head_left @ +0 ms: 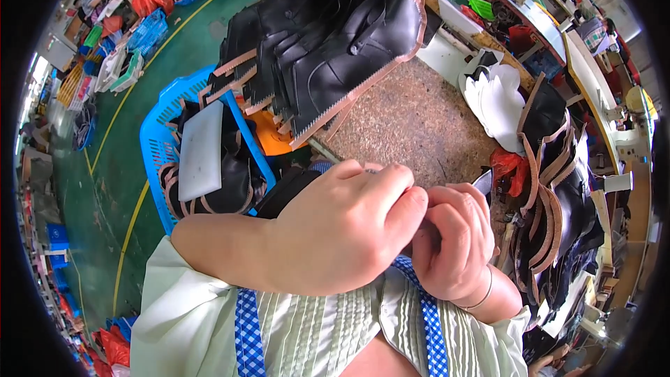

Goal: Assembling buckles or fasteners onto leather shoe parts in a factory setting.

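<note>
My left hand [349,227] is raised in front of my chest with its fingers curled in. Close against it, my right hand [457,241] has its fingers bent and pressed together. Whatever the two hands pinch between them, if anything, is hidden by the fingers. Beyond them, a pile of black leather shoe uppers [335,49] with tan zigzag-cut edges lies on the brown speckled worktop [412,122]. Neither hand touches that pile. To the right of my right hand hangs another stack of black and tan leather pieces [548,202].
At my left stands a blue plastic basket [167,108] holding black pieces and a white slab [201,150]. White petal-shaped pieces [495,105] and a red plastic bag [509,167] lie at the worktop's right. A green floor [112,216] with yellow lines stretches away on the left.
</note>
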`<state>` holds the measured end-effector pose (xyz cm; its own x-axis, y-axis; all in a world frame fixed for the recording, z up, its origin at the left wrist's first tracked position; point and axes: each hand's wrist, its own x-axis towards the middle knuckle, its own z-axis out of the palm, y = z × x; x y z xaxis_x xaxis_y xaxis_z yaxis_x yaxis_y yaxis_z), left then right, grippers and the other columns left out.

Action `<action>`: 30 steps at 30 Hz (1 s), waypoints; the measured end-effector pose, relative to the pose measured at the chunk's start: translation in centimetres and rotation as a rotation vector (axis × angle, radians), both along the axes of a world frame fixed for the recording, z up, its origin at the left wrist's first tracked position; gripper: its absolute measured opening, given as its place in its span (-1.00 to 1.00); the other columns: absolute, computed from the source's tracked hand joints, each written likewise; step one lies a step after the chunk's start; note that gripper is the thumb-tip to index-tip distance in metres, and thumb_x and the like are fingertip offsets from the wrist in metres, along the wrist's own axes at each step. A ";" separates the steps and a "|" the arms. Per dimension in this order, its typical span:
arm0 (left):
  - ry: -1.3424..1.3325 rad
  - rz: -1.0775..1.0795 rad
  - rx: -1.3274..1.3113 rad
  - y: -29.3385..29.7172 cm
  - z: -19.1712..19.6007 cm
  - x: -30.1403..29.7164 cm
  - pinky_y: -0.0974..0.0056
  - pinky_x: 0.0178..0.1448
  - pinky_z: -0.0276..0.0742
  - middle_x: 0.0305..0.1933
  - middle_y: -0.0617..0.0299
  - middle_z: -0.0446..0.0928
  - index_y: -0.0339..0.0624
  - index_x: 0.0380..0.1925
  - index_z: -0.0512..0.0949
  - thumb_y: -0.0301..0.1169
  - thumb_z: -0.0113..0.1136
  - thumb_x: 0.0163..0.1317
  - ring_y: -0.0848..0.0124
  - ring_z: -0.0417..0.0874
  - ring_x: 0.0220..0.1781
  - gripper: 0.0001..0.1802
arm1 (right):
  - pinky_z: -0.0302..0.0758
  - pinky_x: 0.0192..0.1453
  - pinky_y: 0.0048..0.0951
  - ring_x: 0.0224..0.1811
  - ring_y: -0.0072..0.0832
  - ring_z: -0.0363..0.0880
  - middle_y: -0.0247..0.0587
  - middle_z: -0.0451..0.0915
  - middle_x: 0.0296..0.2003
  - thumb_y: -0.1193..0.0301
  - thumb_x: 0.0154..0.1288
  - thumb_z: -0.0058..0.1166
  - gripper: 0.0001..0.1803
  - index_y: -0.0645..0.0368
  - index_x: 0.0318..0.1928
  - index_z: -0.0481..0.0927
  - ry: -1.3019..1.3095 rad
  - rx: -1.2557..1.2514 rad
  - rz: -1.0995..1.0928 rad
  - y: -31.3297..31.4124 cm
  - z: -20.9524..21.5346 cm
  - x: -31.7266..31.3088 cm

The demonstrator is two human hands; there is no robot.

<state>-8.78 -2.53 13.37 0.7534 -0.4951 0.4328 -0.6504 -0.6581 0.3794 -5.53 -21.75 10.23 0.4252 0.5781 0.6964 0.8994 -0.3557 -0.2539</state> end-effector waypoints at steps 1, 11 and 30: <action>-0.064 -0.001 -0.026 -0.2 -0.1 0.0 0.23 -0.22 0.51 -0.14 -0.02 0.56 -0.45 -0.20 0.58 -0.55 0.21 -0.09 0.18 0.64 -0.20 -0.64 | 0.54 -0.18 -0.13 -0.37 -0.16 0.55 0.05 0.55 -0.28 0.65 -0.04 0.14 -0.67 0.40 -0.18 0.45 0.054 0.007 -0.018 0.0 0.1 -0.1; -0.512 -0.072 -0.007 0.0 -1.9 0.6 0.31 -0.32 0.38 -0.26 -0.07 0.59 -0.46 -0.27 0.62 -0.50 0.23 -0.05 0.13 0.73 -0.24 -0.70 | 0.57 -0.23 -0.39 -0.31 -0.25 0.59 -0.06 0.55 -0.29 0.67 -0.18 0.20 -0.56 0.31 -0.13 0.61 0.471 0.110 -0.077 -0.4 1.7 0.7; 0.099 -0.287 -0.142 1.8 0.6 2.5 0.15 -0.13 0.58 -0.09 0.03 0.57 -0.37 -0.18 0.61 -0.64 0.34 -0.24 0.12 0.68 -0.14 -0.53 | 0.62 -0.23 -0.29 -0.41 -0.42 0.54 -0.18 0.59 -0.33 0.57 -0.28 0.32 -0.77 0.32 -0.44 0.72 -0.289 0.026 -0.007 -1.0 0.4 -0.1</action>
<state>-6.29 -0.72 14.01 0.6336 -0.6334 0.4442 -0.7571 -0.3895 0.5245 -5.59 -22.77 10.65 0.2111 0.5561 0.8039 0.9335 -0.3586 0.0030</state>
